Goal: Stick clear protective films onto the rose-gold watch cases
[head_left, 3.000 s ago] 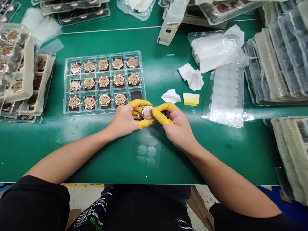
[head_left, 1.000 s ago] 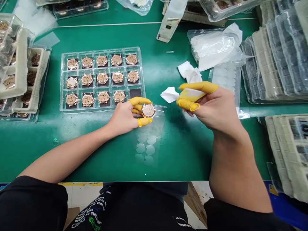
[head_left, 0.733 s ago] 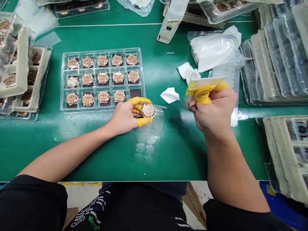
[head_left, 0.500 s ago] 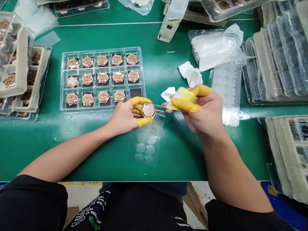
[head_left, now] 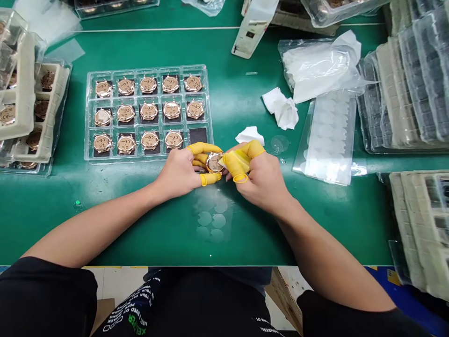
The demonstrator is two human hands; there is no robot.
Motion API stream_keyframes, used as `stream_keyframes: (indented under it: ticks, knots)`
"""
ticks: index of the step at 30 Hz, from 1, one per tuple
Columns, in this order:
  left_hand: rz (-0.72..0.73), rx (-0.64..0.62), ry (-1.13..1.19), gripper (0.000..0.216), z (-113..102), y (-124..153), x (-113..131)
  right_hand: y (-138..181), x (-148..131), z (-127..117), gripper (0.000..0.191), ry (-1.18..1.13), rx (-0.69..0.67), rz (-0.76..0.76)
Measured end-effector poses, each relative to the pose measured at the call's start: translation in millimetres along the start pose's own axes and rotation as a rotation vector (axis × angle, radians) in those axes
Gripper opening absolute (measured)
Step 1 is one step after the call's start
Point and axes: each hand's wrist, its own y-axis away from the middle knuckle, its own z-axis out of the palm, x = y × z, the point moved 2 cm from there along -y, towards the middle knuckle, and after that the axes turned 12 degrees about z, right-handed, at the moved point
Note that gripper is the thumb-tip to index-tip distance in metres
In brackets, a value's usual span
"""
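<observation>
My left hand (head_left: 182, 171), with yellow finger cots, grips a rose-gold watch case (head_left: 213, 162) by its edges, the engraved back facing up. My right hand (head_left: 257, 171), also in yellow cots, pinches a small folded pale yellow cloth (head_left: 244, 160) against the right part of that case back. Its fingers partly cover the case and the cloth. Just behind my left hand lies a clear plastic tray (head_left: 129, 161) of similar cases, back up on dark pads; its front right compartment shows only the pad. Below the hands is a clear sheet with round film pieces (head_left: 212, 220).
White crumpled tissues (head_left: 280, 107) and a bag of white wipes (head_left: 315, 70) lie right of centre, near a pack of clear films (head_left: 328, 135). Stacked trays stand at the left (head_left: 52, 103) and right (head_left: 389, 98). The table's front edge (head_left: 175, 266) is close to my body.
My right hand has moved left and down with the cloth, from apart to against the watch case. My left hand stays in place, still holding the case.
</observation>
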Motion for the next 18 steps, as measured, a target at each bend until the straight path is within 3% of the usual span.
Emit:
stream_keyframes:
  ticks: [3, 8, 11, 14, 18]
  knots:
    - [0.008, -0.004, 0.022, 0.06, -1, 1, -3, 0, 7, 7, 0.022, -0.005, 0.082, -0.079]
    - [0.008, -0.011, 0.013, 0.061, -1, 1, -2, -2, 14, 14, 0.013, -0.053, 0.156, -0.126]
    - [-0.001, 0.006, 0.009, 0.062, -1, 0, 0, -6, 10, 10, 0.01, -0.161, 0.22, -0.163]
    - [-0.005, 0.001, 0.0, 0.061, 0, 0, 0, -7, 3, 0, 0.014, -0.1, 0.357, -0.305]
    - [-0.005, 0.003, 0.011, 0.061, 1, 0, -2, -4, -3, -5, 0.028, 0.038, 0.305, -0.472]
